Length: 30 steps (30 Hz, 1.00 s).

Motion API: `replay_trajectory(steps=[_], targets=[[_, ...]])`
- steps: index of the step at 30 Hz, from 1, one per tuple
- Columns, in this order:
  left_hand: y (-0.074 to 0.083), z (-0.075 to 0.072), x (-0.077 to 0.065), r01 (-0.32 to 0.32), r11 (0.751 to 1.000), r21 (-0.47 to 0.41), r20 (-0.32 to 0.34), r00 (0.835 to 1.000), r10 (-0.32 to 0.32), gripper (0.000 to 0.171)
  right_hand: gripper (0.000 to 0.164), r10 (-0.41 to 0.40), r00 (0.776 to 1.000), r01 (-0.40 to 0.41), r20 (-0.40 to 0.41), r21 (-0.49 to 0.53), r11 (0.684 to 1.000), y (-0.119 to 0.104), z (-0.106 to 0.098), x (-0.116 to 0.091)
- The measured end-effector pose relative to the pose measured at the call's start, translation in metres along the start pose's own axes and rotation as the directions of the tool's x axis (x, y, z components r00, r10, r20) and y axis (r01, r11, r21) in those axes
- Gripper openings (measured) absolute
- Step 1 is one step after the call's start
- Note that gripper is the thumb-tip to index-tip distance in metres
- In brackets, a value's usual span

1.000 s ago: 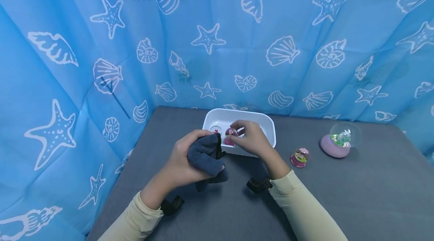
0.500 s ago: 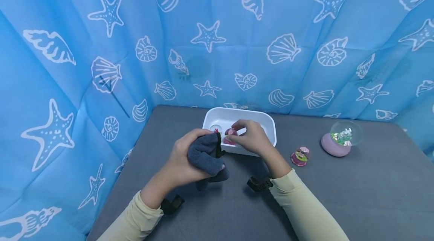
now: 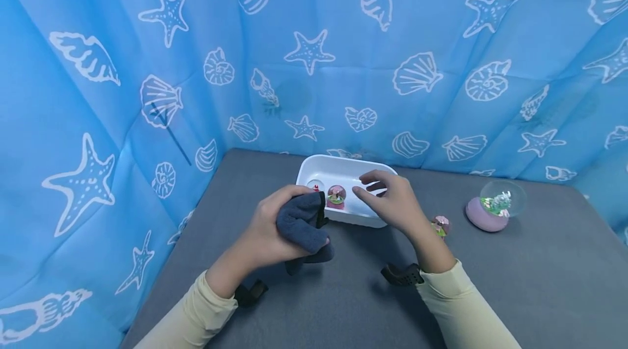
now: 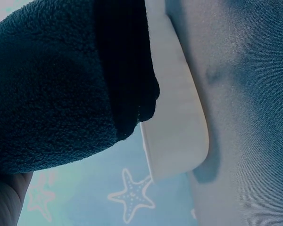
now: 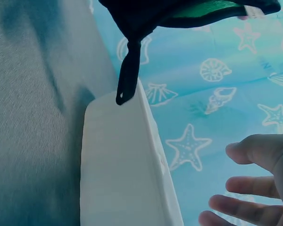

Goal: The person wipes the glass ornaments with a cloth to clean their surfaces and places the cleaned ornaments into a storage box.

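A folded dark blue cloth with black edging is gripped in my left hand, just in front of the white bin. Inside the bin stands a small pink snow globe. Left of it is a clear globe with a red figure, partly hidden by the cloth and left hand. My right hand hovers over the bin's right end, fingers spread and holding nothing. In the right wrist view its fingers are apart from the bin, and the cloth's hanging loop shows above the bin wall.
Right of the bin, another small pink globe stands on the grey table, partly covered by the right wrist. Farther right is a larger globe with a purple base. A blue shell-print curtain hangs behind.
My right hand has let go of the pink snow globe in the bin and moved right, its fingers spreading. The left hand still holds the cloth in nearly the same place.
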<state>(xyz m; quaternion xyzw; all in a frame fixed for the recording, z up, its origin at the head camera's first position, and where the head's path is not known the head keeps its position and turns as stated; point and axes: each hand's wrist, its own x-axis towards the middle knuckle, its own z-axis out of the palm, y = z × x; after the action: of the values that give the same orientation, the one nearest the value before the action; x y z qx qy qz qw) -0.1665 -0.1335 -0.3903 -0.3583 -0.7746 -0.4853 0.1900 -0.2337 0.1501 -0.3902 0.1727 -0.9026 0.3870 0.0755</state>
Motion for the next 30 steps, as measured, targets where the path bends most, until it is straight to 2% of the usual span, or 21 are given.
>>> replay_trajectory(steps=[11, 18, 25, 30], targets=[[-0.003, 0.003, 0.002, -0.002, 0.999, -0.044, 0.008, 1.000, 0.002, 0.075, 0.034, -0.041, 0.998, 0.033, -0.056, -0.134, 0.990, 0.024, -0.042, -0.037], [-0.003, 0.004, 0.001, 0.018, 0.999, -0.045, 0.021, 1.000, -0.017, 0.075, 0.034, -0.044, 0.997, 0.030, -0.071, -0.184, 0.982, 0.052, -0.068, -0.063], [-0.004, 0.006, 0.000, 0.017, 1.000, -0.022, 0.019, 1.000, -0.017, 0.077, 0.046, -0.048, 0.995, 0.027, -0.085, -0.234, 0.972, 0.079, -0.085, -0.085], [-0.005, 0.008, 0.000, 0.045, 0.999, -0.028, 0.021, 0.999, -0.045, 0.076, 0.056, -0.032, 0.996, 0.012, -0.080, -0.241, 0.971, 0.097, -0.089, -0.095]])
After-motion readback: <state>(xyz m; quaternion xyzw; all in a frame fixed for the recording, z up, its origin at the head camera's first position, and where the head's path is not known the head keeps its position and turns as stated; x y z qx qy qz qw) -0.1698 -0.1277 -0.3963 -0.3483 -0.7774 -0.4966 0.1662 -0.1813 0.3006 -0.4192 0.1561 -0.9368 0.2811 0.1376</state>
